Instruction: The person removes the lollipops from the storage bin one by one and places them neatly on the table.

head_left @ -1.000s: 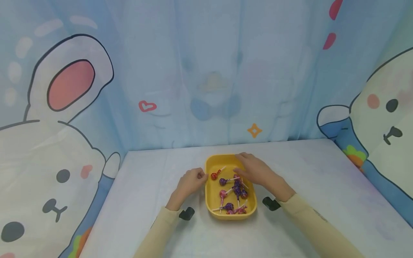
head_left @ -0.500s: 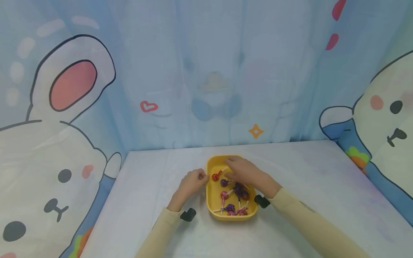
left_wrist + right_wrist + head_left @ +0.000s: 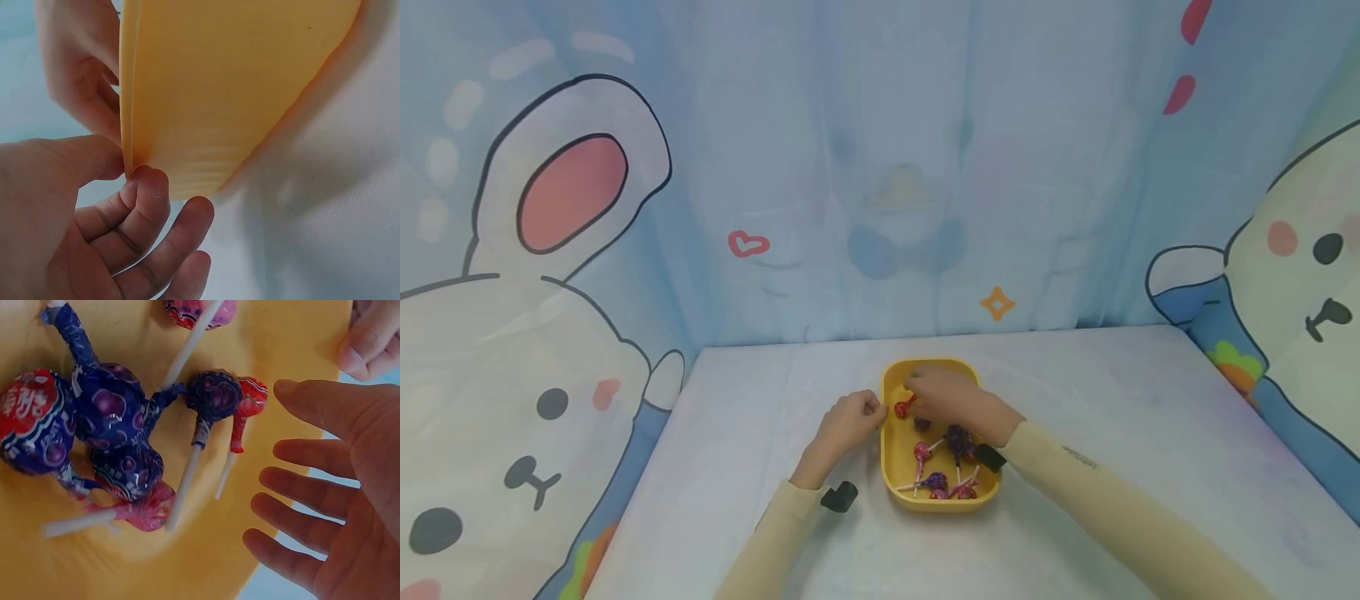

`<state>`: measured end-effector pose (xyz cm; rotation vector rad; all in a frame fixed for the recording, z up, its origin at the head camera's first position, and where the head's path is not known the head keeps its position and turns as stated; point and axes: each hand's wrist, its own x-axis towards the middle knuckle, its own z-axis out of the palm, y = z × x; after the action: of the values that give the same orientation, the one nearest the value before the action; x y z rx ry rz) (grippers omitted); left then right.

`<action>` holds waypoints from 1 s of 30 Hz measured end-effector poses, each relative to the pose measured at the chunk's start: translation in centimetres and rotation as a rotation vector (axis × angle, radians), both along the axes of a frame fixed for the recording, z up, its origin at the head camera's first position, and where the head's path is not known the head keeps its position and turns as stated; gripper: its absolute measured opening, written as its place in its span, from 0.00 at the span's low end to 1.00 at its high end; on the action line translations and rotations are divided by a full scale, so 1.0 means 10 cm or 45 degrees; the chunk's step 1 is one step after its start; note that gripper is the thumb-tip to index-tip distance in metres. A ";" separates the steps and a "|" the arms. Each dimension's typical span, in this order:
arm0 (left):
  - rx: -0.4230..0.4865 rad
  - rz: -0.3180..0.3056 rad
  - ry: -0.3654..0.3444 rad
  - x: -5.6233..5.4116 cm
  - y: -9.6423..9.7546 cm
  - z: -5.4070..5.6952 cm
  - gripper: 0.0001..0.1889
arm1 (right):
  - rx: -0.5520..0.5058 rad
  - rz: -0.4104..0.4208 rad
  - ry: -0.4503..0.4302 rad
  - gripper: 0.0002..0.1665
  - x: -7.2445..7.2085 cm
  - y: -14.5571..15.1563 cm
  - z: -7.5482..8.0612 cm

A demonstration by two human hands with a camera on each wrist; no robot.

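A yellow plastic tray (image 3: pixel 898 454) holds several wrapped lollipops. At its left rim my left hand (image 3: pixel 848 421) grips the edge; the left wrist view shows the thumb and index finger (image 3: pixel 153 184) pinching the rim. My right hand (image 3: pixel 951 400) is over the tray's far half with its fingers extended and nothing between them. Closest to its thumb in the right wrist view is a red lollipop (image 3: pixel 252 397), beside a purple lollipop (image 3: pixel 214 397). More purple lollipops (image 3: pixel 109 406) cluster to the left there. A pink lollipop (image 3: pixel 922 451) lies lower in the tray. The right hand and wrist hide part of the contents.
The tray stands on a white-covered table (image 3: pixel 775 375). A blue curtain (image 3: pixel 880 108) with cartoon animals hangs behind and to both sides. Each wrist wears a small black camera, the left camera (image 3: pixel 839 497) beside the tray and the right camera (image 3: pixel 990 457) over its right rim.
My right hand has moved left from the tray's right rim across its far half, toward the red lollipop. My left hand stays at the left rim.
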<state>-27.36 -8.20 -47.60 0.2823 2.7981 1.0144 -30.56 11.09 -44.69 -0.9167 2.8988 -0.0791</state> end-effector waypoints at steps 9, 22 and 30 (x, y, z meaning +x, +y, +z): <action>0.001 -0.001 0.028 -0.01 -0.01 -0.03 0.11 | 0.021 0.022 -0.022 0.08 -0.06 -0.13 -0.12; 0.020 0.008 -0.004 -0.02 -0.01 -0.02 0.11 | 0.085 0.082 0.019 0.09 -0.09 -0.18 -0.21; 0.041 0.002 -0.014 -0.02 -0.01 -0.02 0.11 | 0.084 0.060 0.037 0.08 -0.08 -0.20 -0.24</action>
<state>-27.53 -8.29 -47.84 0.2772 2.7751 1.0587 -31.38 9.07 -47.12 -0.9817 2.8852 0.0330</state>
